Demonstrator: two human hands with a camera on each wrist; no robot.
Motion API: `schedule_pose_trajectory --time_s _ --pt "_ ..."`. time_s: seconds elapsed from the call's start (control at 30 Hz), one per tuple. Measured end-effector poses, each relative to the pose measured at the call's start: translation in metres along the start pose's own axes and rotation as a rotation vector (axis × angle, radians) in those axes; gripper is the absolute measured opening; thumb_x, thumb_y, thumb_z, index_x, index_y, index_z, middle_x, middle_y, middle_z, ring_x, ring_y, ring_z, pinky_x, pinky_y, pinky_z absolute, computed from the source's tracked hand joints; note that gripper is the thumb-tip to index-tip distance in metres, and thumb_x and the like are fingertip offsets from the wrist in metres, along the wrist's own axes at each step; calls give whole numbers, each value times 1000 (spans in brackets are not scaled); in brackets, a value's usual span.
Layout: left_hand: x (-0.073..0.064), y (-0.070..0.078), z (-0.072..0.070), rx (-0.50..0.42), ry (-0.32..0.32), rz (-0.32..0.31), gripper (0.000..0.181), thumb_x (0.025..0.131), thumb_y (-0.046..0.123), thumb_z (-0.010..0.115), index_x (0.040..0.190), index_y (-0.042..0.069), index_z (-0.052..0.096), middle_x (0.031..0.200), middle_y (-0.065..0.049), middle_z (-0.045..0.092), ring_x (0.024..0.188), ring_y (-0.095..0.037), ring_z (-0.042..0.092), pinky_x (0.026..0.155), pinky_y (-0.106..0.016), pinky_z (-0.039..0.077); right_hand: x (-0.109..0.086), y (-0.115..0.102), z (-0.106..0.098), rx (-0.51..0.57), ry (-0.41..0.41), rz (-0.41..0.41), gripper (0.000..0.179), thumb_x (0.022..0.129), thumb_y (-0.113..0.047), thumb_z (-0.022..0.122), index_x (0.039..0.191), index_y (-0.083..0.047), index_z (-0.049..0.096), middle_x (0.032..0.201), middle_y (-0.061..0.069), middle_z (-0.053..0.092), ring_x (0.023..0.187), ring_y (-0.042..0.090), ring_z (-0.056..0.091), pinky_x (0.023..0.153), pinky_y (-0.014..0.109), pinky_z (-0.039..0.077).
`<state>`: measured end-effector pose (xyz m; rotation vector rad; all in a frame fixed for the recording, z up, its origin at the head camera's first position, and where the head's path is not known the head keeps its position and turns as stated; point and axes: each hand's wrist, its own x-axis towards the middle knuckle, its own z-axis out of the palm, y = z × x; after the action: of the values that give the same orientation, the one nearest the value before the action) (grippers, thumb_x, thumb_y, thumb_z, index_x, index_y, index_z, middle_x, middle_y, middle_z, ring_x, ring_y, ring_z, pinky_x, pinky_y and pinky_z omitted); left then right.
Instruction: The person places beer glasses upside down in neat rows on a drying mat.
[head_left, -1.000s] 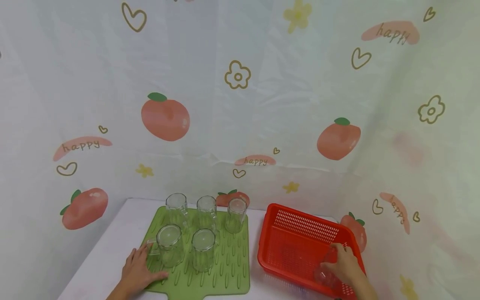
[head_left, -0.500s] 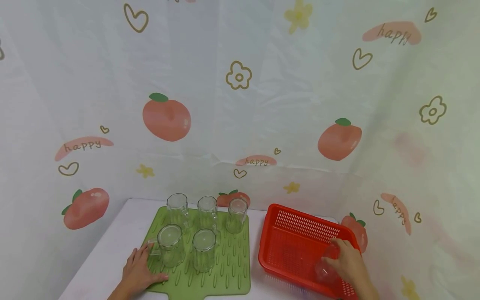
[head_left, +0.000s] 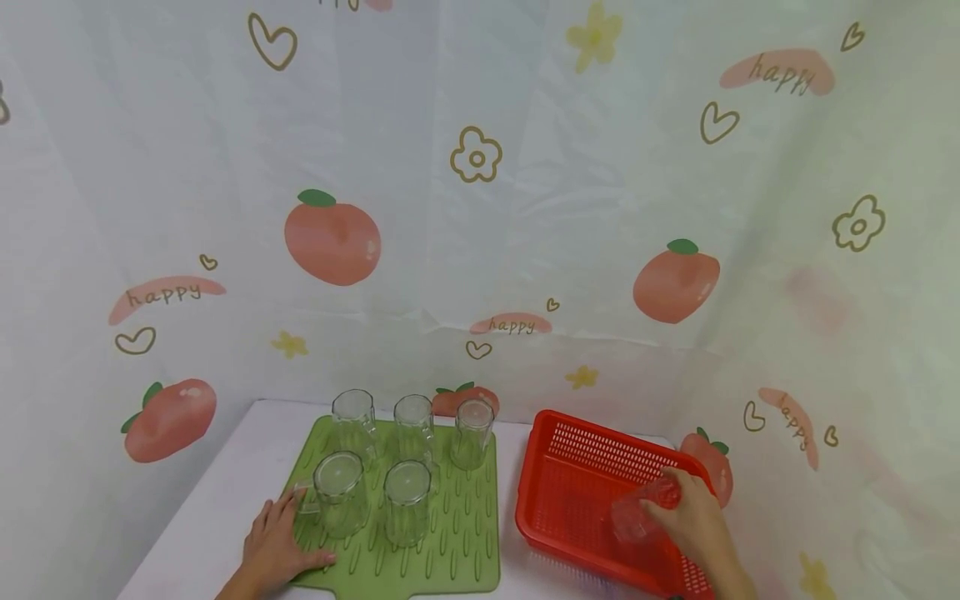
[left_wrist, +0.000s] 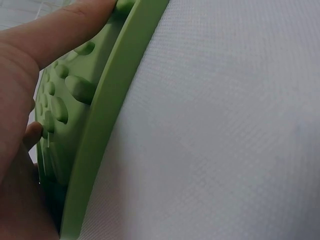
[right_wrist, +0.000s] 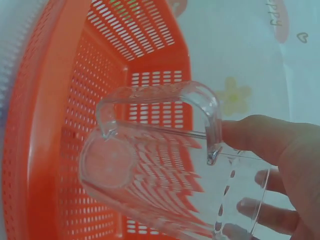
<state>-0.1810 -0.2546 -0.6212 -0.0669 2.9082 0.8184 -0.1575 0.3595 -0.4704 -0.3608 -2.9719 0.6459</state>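
My right hand (head_left: 693,517) grips a clear glass mug (right_wrist: 150,170) near its rim, inside the red basket. The mug lies tilted, its base toward the basket's floor and left. In the right wrist view the thumb is by the handle and fingertips show through the glass. My left hand (head_left: 273,542) rests with fingers spread on the left edge of a green ridged mat (head_left: 465,533). Closest to it is a glass mug (head_left: 341,496) with its handle toward the fingers. Another glass mug (head_left: 407,504) stands beside that one.
At the mat's back stand a left mug (head_left: 354,421), a middle mug (head_left: 414,425) and a right glass (head_left: 472,437). The red perforated basket (head_left: 525,500) has raised walls around the right hand. A printed white curtain (head_left: 525,250) hangs behind the white table (head_left: 202,517).
The mug in my right hand has shifted up and to the left within the basket, and its base has swung left. My left hand has stayed on the mat.
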Motion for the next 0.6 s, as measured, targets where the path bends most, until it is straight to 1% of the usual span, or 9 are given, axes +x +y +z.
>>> schedule_pose_trajectory --time_s 0.17,0.23,0.4,0.47,0.53,0.6 --pt "1 -1 1 -6 -8 -12 136 61 72 85 158 -1 24 160 -33 22 142 -66 15 108 -84 22 -1 -5 -3 55 32 -35 83 82 -36 86 143 6 47 139 33 55 120 47 57 88 58 59" --pt "1 -1 1 -8 -10 -14 137 61 72 85 158 -1 23 160 -33 22 143 -66 15 108 -84 21 -1 -8 -4 66 48 -51 80 84 -36 84 143 6 48 139 32 56 121 46 56 92 59 58" --pt "1 1 0 -11 -12 -15 137 61 72 85 158 -2 23 161 -34 22 143 -67 14 108 -84 21 -3 -13 -6 73 83 -79 81 84 -44 83 141 4 50 137 30 57 122 44 56 95 61 56" --pt "1 2 0 -12 -11 -18 137 61 71 86 158 -2 23 160 -34 22 143 -67 14 108 -84 22 -3 -16 -6 80 104 -99 80 84 -43 83 141 4 50 135 29 58 120 43 57 96 60 56" --pt "0 2 0 -11 -10 -20 137 60 71 86 158 -2 24 160 -34 22 143 -66 14 108 -84 22 -4 -19 -6 96 128 -121 76 85 -38 83 139 4 51 131 28 61 117 41 59 95 59 56" --pt "0 2 0 -13 -9 -20 136 60 71 86 157 -2 24 160 -34 22 143 -66 15 108 -84 22 -5 -23 -5 117 140 -126 75 85 -36 83 139 5 51 130 27 61 116 41 59 96 60 56"
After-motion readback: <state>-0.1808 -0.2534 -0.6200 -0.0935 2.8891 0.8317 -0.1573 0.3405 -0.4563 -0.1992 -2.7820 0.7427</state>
